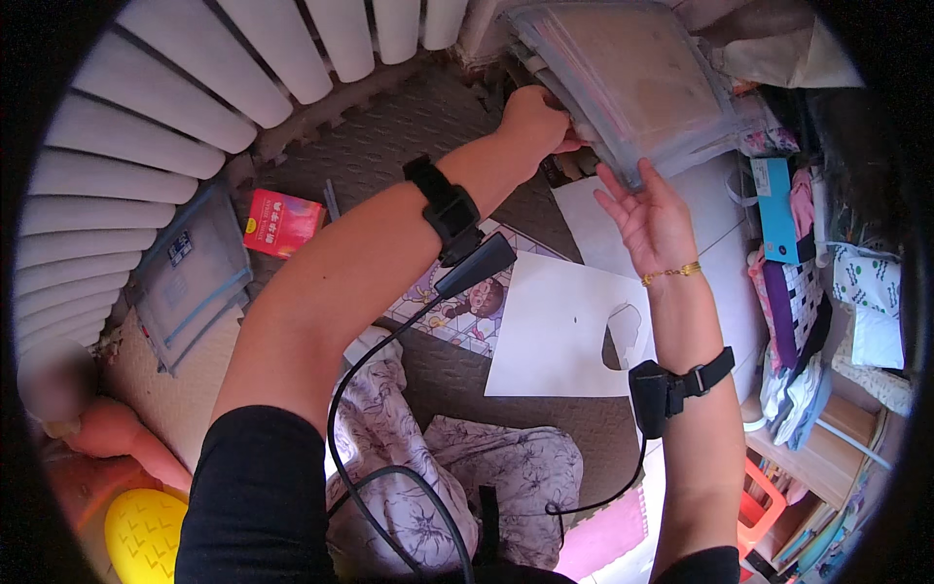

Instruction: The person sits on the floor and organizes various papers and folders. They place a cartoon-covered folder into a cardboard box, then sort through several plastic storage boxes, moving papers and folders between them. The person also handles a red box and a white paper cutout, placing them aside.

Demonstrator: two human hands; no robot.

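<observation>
At the top right, a clear plastic document case [642, 80] with papers inside is tilted between my hands. My left hand [540, 120] is at its lower left edge, fingers curled; the case partly hides the fingertips. My right hand [653, 215] supports the case's bottom corner, palm up, with fingers spread. Below lie white sheets of paper [547, 321], one with a cut-out hole, partly over a cartoon-printed sheet [474, 303]. A red dictionary [283, 223] lies on the dark foam mat [379, 139] to the left.
A white radiator [175, 109] curves along the upper left. Beside it lies a zipped transparent file bag [193, 277]. Folded clothes and a blue box [773, 212] are stacked at the right, above a wooden shelf [839, 445]. A yellow object [146, 533] and a doll-like figure [109, 431] are lower left.
</observation>
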